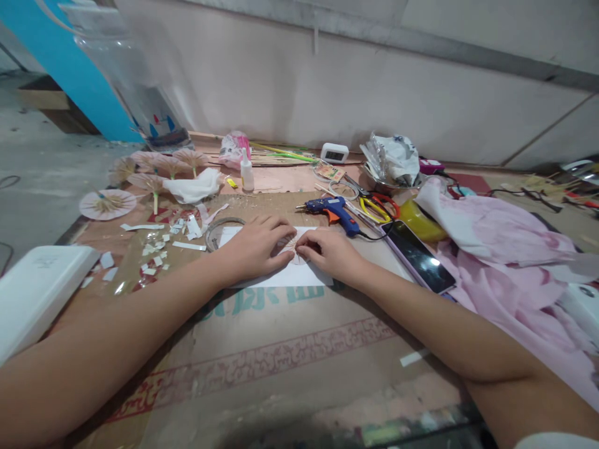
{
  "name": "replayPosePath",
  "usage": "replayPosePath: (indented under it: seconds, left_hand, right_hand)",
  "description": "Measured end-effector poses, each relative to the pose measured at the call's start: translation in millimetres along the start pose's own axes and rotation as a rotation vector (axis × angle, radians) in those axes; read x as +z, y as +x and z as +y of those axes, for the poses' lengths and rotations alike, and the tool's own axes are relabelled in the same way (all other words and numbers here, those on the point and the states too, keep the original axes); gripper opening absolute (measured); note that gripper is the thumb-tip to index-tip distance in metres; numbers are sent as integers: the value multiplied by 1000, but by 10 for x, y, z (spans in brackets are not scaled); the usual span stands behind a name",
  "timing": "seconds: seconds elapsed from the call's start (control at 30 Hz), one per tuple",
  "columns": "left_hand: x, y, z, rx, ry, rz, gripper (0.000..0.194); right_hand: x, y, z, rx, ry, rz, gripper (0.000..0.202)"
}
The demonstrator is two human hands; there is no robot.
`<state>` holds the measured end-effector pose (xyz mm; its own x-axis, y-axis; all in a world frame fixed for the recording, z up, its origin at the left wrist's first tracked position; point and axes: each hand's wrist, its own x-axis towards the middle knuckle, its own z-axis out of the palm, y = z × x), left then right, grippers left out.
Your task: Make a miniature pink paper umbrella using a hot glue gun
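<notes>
A small pale disc with thin ribs fanning out (296, 257), like the little paper parasols at the left, lies between my hands on a white sheet of paper (311, 275). My left hand (259, 248) curves over its left side, with thumb and fingertips at its edge. At its middle, the thumb and forefinger of my right hand (331, 252) are pinched together on the ribs. My fingers hide much of the disc. Just beyond my right hand lies a blue hot glue gun (334, 211). Behind my left hand rests a roll of clear tape (216, 232).
Several small paper parasols (108, 204) stand at the back left near paper scraps (152, 255). A glue bottle (247, 174) stands at the back. To the right lie yellow-handled pliers (374, 211), a phone (418, 257) and pink cloth (505, 231). A white box (44, 293) sits left.
</notes>
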<state>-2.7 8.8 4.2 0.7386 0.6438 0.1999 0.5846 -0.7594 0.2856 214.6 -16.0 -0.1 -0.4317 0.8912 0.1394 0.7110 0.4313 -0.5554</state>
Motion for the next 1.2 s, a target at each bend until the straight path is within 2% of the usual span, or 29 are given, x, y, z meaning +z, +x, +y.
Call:
replayPosePath:
  seconds: [0.17, 0.33, 0.47, 1.03, 1.2]
  left_hand:
    - [-11, 0, 11, -2, -13, 5, 40]
    - [-5, -4, 0, -4, -2, 0, 41]
    - [19, -6, -22, 9, 11, 10, 41]
    - [37, -2, -33, 10, -3, 20, 41]
    - [32, 1, -29, 3, 12, 4, 42]
  right_hand:
    - [-5, -11, -1, 33, 72, 40, 4]
    - [-71, -44, -6, -17, 104, 120, 22]
    - [-89, -66, -16, -99, 39, 108, 34]
    - [-15, -56, 39, -158, 23, 90, 32]
    - [-66, -77, 23, -178, 0, 188, 36]
